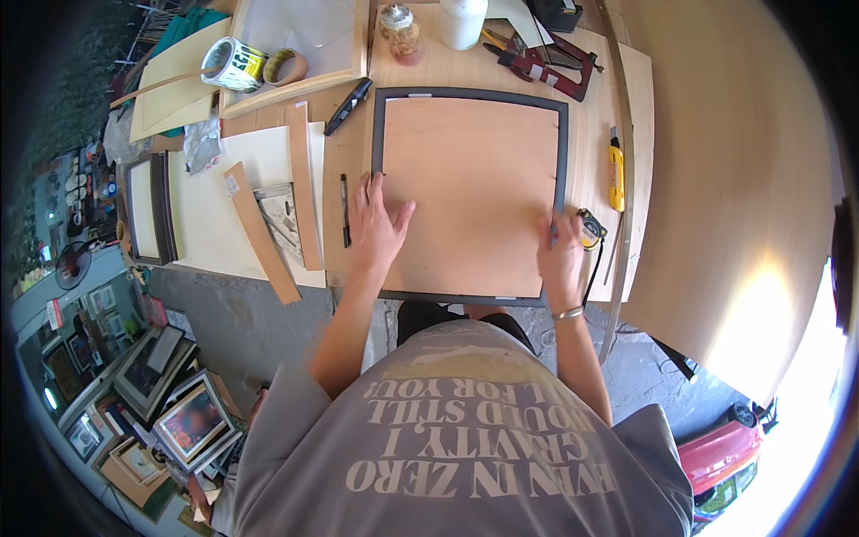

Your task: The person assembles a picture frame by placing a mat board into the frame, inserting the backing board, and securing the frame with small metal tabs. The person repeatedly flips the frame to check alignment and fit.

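Observation:
A dark grey picture frame [562, 152] lies on the wooden worktable in front of me, with a plain brown backing board [470, 179] filling it. My left hand [378, 224] rests on the frame's left side and the board, its fingers stretched and thumb apart, holding nothing. On the opposite side, my right hand [561, 259] is closed with bent fingers at the frame's right edge. A small bluish bit shows at its fingertips, too little to name. Just right of that hand sits a black and yellow tape measure [591, 230]. A thin black pen [345, 210] lies left of my left hand.
A yellow utility knife [616, 170] lies at right beside a long strip [625, 134]. A maroon staple gun [559, 76], white bottle [462, 22] and glass jar [400, 36] stand behind. Leftward are a black marker [347, 107], glue tub [237, 67] and wooden strips [261, 234].

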A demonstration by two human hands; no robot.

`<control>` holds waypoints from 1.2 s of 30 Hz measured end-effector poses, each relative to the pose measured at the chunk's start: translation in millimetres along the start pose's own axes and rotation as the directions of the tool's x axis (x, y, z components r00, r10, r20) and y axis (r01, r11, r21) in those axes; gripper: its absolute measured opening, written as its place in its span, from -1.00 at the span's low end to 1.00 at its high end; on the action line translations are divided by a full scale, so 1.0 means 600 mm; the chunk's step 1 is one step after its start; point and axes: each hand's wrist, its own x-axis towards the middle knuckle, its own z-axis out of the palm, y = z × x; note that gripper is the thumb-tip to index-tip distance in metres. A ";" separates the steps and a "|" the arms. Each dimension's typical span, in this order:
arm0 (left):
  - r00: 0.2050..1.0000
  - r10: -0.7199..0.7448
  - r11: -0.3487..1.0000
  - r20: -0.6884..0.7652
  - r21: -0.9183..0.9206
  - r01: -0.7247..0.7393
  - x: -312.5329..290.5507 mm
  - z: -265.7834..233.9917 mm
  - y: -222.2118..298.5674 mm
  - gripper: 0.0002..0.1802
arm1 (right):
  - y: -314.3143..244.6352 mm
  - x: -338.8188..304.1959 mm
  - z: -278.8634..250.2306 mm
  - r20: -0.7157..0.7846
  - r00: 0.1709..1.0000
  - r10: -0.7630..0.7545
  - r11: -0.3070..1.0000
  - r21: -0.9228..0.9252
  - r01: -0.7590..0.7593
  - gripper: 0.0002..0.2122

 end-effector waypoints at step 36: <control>0.989 0.062 0.996 -0.131 0.064 -0.054 0.173 0.058 0.007 -0.37 | -0.046 0.164 0.059 0.035 0.978 0.203 0.979 0.022 -0.204 -0.88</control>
